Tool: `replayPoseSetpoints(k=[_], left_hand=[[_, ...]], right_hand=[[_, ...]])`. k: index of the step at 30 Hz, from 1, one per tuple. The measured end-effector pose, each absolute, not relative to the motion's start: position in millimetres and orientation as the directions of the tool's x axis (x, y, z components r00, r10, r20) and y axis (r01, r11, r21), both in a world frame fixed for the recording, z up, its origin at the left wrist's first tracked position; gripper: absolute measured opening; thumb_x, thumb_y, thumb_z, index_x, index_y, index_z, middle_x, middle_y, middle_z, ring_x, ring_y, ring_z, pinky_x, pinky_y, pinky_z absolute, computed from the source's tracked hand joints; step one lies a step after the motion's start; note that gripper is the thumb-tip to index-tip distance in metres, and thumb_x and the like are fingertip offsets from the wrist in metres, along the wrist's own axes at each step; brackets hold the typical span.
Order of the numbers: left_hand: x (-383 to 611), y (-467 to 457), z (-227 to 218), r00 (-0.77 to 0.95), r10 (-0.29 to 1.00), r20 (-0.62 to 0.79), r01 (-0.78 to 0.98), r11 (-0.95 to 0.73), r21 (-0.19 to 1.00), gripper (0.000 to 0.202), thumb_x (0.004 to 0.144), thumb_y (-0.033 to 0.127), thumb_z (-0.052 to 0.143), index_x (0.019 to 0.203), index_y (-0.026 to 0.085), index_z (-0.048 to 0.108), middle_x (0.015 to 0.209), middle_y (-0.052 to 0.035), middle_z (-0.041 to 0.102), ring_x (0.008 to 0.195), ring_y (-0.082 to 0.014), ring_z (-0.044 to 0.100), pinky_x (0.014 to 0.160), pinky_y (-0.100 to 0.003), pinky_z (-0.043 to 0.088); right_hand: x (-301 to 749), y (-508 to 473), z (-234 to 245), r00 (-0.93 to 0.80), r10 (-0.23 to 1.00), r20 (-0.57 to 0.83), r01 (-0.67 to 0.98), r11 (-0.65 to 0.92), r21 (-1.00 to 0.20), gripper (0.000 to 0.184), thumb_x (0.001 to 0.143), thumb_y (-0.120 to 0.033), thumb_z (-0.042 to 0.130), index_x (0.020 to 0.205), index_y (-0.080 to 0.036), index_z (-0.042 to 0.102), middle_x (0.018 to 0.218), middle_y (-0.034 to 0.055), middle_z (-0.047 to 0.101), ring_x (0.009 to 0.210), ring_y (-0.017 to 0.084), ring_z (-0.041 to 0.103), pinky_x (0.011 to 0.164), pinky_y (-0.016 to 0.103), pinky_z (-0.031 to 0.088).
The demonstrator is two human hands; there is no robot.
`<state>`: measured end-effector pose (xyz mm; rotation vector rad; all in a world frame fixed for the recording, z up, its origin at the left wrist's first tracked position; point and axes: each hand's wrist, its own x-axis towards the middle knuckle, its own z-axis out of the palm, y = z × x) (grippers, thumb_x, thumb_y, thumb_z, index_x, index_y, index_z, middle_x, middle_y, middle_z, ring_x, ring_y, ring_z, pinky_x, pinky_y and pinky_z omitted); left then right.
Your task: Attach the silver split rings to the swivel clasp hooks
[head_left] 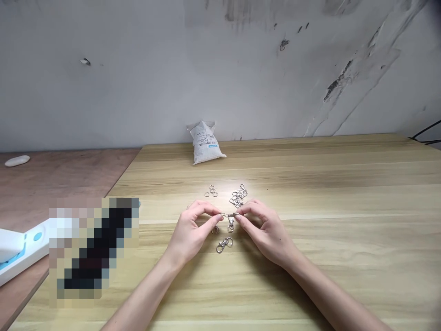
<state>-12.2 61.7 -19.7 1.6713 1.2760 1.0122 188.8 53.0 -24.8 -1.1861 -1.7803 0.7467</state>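
Observation:
Above the wooden table, my left hand (193, 232) pinches a small split ring (223, 215) between thumb and forefinger. Facing it, my right hand (268, 233) is closed on a metal swivel clasp (232, 214). The ring and clasp meet between my fingertips; whether they are linked is too small to tell. Below them lies another clasp with a ring (230, 225), and nearer to me a further clasp with its ring (224, 245). A few loose rings (212, 191) lie beyond my left hand. A pile of clasps (238, 196) sits beyond my right hand. More metal pieces are partly hidden under my left fingers.
A white plastic packet (206, 143) with a printed label stands near the wall. At the left are a white power strip (36, 239), a pixelated dark object (99, 248) and a white rounded item (17, 161). Dark cables (429, 133) run at the right edge.

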Motion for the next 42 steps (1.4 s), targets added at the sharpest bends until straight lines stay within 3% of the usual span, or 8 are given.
replayPoseSetpoints(k=[11,16,26,34,42], left_hand=[[-13.8,61.3,-22.2,0.177,0.974,0.14,0.384,-0.199,0.902,0.013,0.082,0.033,0.068,0.079,0.022,0.072,0.091,-0.0045,0.068,0.094,-0.0186,0.062,0.087,-0.031,0.047],[-11.1,63.0,-22.2,0.138,0.984,0.116,0.32,-0.156,0.935,0.011,0.079,0.031,0.07,0.079,0.02,0.073,0.089,-0.0039,0.068,0.089,-0.0167,0.064,0.081,-0.027,0.051],[-7.0,60.0,-21.5,0.119,0.992,0.033,0.191,-0.055,0.98,0.014,0.077,0.03,0.071,0.077,0.016,0.069,0.095,-0.0055,0.066,0.081,-0.0147,0.065,0.063,-0.02,0.056],[-6.0,58.4,-19.7,0.124,0.992,0.0,0.139,-0.017,0.99,0.017,0.076,0.031,0.071,0.076,0.015,0.067,0.094,-0.0065,0.066,0.079,-0.0166,0.068,0.064,-0.023,0.057],[-5.1,58.3,-21.3,0.116,0.992,0.043,0.186,-0.065,0.98,0.014,0.078,0.03,0.069,0.076,0.015,0.068,0.096,-0.0081,0.068,0.087,-0.0194,0.068,0.078,-0.029,0.056]], right_hand=[[188.6,53.9,-24.7,-0.166,0.885,0.436,0.387,0.465,-0.796,0.009,0.09,-0.022,0.056,0.085,-0.021,0.063,0.084,0.0044,0.066,0.083,0.02,0.059,0.078,0.039,0.047],[188.0,54.5,-26.4,-0.178,0.871,0.457,0.348,0.491,-0.799,0.008,0.089,-0.02,0.057,0.086,-0.023,0.064,0.096,0.0051,0.068,0.096,0.02,0.062,0.088,0.042,0.049],[188.1,54.2,-27.6,-0.212,0.875,0.435,0.364,0.483,-0.796,0.008,0.09,-0.021,0.058,0.087,-0.023,0.064,0.098,0.0041,0.067,0.097,0.02,0.061,0.089,0.043,0.048],[187.2,53.4,-26.4,-0.219,0.868,0.446,0.391,0.497,-0.775,0.008,0.09,-0.019,0.058,0.086,-0.023,0.064,0.096,0.0031,0.067,0.095,0.019,0.061,0.087,0.042,0.046],[186.8,52.4,-21.0,-0.234,0.857,0.458,0.384,0.515,-0.767,0.01,0.09,-0.019,0.056,0.083,-0.022,0.064,0.092,0.0039,0.068,0.09,0.02,0.061,0.084,0.041,0.046]])
